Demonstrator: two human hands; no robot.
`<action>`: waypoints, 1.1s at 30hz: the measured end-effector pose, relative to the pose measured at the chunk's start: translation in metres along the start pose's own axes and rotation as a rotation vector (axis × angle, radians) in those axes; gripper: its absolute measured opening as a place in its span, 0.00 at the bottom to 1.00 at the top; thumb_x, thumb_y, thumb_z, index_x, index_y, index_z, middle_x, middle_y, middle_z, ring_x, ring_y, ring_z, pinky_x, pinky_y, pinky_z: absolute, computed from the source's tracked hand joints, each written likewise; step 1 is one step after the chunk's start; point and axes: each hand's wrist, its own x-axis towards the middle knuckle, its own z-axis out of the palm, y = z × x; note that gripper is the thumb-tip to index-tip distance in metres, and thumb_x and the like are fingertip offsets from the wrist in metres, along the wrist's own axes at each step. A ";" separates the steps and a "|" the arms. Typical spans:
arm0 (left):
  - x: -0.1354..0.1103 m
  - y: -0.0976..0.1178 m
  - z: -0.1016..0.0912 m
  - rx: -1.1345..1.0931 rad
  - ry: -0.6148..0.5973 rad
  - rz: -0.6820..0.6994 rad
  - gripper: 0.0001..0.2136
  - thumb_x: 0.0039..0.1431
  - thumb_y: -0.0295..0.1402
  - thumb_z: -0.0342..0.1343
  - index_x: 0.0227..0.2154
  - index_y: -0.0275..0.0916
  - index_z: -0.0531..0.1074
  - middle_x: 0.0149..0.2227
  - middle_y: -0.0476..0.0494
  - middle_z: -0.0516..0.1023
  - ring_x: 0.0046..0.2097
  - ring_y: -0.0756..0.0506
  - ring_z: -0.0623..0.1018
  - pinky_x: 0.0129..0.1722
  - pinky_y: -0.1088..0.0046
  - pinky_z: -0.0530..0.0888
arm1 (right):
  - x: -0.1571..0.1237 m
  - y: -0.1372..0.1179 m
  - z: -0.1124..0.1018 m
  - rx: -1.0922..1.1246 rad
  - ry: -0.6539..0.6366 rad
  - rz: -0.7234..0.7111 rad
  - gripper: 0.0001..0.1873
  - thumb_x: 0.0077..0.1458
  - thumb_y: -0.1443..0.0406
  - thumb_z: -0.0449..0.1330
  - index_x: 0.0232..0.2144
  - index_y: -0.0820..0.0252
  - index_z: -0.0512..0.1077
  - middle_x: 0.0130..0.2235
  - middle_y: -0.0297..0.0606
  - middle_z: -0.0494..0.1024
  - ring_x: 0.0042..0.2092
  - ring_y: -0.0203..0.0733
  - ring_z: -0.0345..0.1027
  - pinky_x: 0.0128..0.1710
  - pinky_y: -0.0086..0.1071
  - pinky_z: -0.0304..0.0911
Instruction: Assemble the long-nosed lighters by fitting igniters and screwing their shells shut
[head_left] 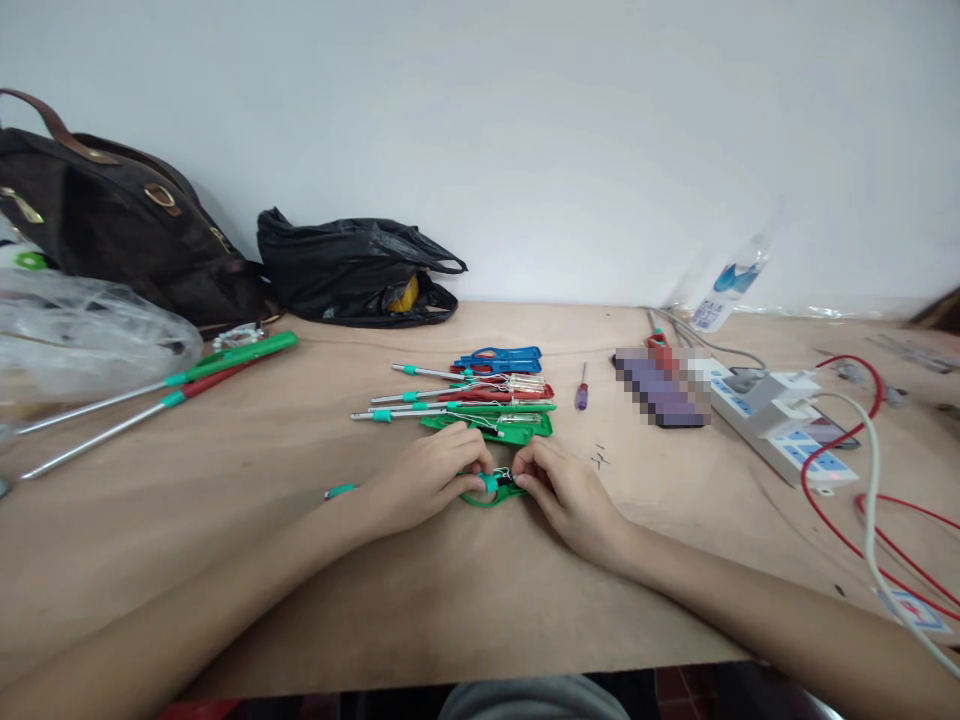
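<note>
In the middle of the table, both hands work on a partly assembled long-reach lighter with a green handle (491,497). My left hand (442,475) is closed, pinching the lighter by the teal collar (488,483) at its neck. My right hand (566,492) is closed too, its thumb and finger pinching at the black inner part and thin white wire in the handle. The lighter's tube runs behind my left wrist, and a teal piece (341,491) shows beyond it. Just behind my hands lies an open green handle shell (517,432).
Behind lie several open lighters (457,400) and blue handle shells (499,358). A purple screwdriver (582,390), small screws (600,458), phone (660,392) and power strip (780,430) with cables are right. Two finished-looking lighters (217,375) and bags (352,270) are left.
</note>
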 end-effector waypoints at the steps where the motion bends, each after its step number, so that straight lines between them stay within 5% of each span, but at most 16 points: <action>1: 0.000 0.000 0.001 0.036 0.006 0.027 0.04 0.66 0.28 0.51 0.34 0.38 0.68 0.36 0.46 0.71 0.40 0.45 0.69 0.37 0.73 0.66 | 0.000 0.000 0.000 -0.003 -0.004 -0.002 0.07 0.60 0.73 0.52 0.32 0.57 0.63 0.32 0.35 0.70 0.33 0.40 0.64 0.33 0.31 0.58; 10: 0.001 -0.003 0.010 0.382 0.094 0.316 0.09 0.69 0.30 0.46 0.34 0.35 0.68 0.35 0.45 0.72 0.36 0.45 0.68 0.37 0.71 0.66 | -0.001 0.003 0.000 -0.016 -0.023 -0.045 0.08 0.59 0.74 0.51 0.31 0.57 0.64 0.33 0.36 0.71 0.35 0.41 0.64 0.35 0.33 0.59; 33: -0.003 -0.001 0.019 0.393 0.204 0.246 0.12 0.71 0.28 0.41 0.37 0.36 0.70 0.36 0.45 0.71 0.36 0.48 0.70 0.33 0.75 0.66 | -0.001 0.000 -0.002 -0.086 -0.013 -0.091 0.08 0.60 0.74 0.50 0.32 0.57 0.63 0.33 0.38 0.70 0.35 0.42 0.65 0.34 0.33 0.62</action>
